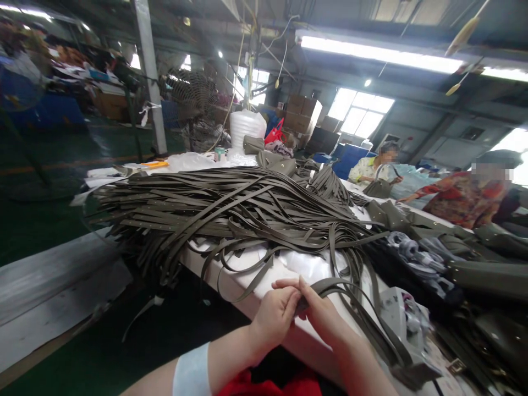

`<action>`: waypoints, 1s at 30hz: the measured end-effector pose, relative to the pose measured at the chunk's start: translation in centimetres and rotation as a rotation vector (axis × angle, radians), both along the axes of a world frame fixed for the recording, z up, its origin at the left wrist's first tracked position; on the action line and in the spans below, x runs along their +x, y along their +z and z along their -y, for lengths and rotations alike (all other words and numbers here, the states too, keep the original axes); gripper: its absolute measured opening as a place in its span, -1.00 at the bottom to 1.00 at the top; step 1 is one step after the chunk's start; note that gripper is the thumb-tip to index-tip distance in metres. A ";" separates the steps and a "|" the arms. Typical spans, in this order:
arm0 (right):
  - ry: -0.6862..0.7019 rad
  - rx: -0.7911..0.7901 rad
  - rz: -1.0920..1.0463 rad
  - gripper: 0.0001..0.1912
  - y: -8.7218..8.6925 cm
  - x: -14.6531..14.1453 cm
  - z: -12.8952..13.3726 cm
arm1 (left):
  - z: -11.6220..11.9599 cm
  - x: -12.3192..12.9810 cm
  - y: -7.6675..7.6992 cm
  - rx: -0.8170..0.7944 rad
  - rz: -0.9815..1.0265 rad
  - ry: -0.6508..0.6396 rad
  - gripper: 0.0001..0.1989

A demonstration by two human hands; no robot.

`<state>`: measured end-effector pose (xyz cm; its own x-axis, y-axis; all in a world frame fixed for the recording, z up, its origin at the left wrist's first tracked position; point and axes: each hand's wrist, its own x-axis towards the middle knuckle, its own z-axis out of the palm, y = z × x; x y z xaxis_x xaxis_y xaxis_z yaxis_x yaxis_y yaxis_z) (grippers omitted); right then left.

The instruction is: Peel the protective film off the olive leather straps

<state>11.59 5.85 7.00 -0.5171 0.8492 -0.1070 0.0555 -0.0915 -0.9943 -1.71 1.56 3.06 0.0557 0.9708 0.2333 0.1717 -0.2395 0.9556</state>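
Note:
Both of my hands meet at the near edge of the white table. Curled fingers of my left hand close on the end of a dark olive strap. My right hand grips the same strap just beside it, its fingers partly hidden behind the left. From the hands, strap lengths loop right and down over the table edge. Just beyond lies a big heap of similar flat straps, with rows of small holes or studs toward the left ends.
Dark olive bags and clear plastic-wrapped pieces crowd the right side. Two people, one in a red patterned top, work across the table. A roll of white foam stands behind the heap, and a metal post rises at left.

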 end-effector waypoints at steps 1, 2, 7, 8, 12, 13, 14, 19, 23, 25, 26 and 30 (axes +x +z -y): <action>-0.005 -0.039 -0.039 -0.53 0.1 -0.1 0.1 | -0.1 0.0 0.0 0.038 -0.032 0.029 -0.48; -0.024 -0.095 -0.108 -0.59 0.3 -0.1 -0.1 | -0.1 -0.1 0.0 0.068 -0.068 0.058 -0.49; -0.243 -0.272 -0.609 -0.68 3.4 3.0 -3.0 | 0.2 -1.3 -0.4 0.060 -0.195 0.084 -0.50; -0.263 -0.270 -0.651 -0.68 3.9 3.8 -3.7 | 0.3 -1.5 -0.5 0.043 -0.193 0.062 -0.50; -0.253 -0.230 -0.586 -0.69 4.9 5.0 -4.7 | 0.5 -1.5 -0.2 -0.010 -0.135 -0.019 -0.48; -0.239 -0.220 -0.557 -0.69 4.8 4.7 -4.4 | 0.4 -1.3 0.0 -0.025 -0.114 -0.037 -0.47; -0.221 -0.210 -0.534 -0.69 4.6 4.1 -4.0 | 0.3 -1.1 0.2 -0.036 -0.095 -0.053 -0.46; -0.023 -0.221 -0.461 -0.70 3.2 0.5 -1.3 | -0.1 0.2 0.6 0.013 0.004 -0.018 -0.46; -0.032 -0.309 -0.483 -0.74 3.4 1.7 -2.2 | -0.1 0.1 -0.5 0.053 -0.080 0.053 -0.49; -0.164 -0.296 -0.566 -0.77 4.0 3.8 -3.7 | 0.2 -0.5 -1.4 0.034 -0.152 0.062 -0.48; -0.230 -0.276 -0.608 -0.78 4.3 4.9 -4.4 | 0.4 -0.8 -1.8 0.018 -0.174 0.054 -0.48; -0.291 -0.273 -0.641 -0.84 4.6 6.7 -5.5 | 1.0 -1.1 -2.5 -0.032 -0.177 -0.030 -0.45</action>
